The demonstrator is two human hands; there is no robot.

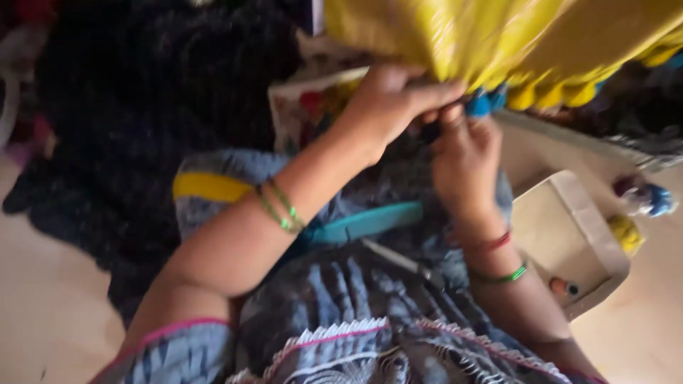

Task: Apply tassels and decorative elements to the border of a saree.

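Clearly you keep the yellow cloth (pixel 498 35) draped across the upper right of the frame so its tasselled hem hangs just over your lap, within reach of both hands. Your left hand (pixel 391 103) comes in from lower left, wrist bent, fingers pinched on the hem beside a blue tassel (pixel 479 105). Your right hand (pixel 466 160) rises from below, fingers curled at the same spot; what they grip is blurred. A cardboard box (pixel 569 242) sits at right.
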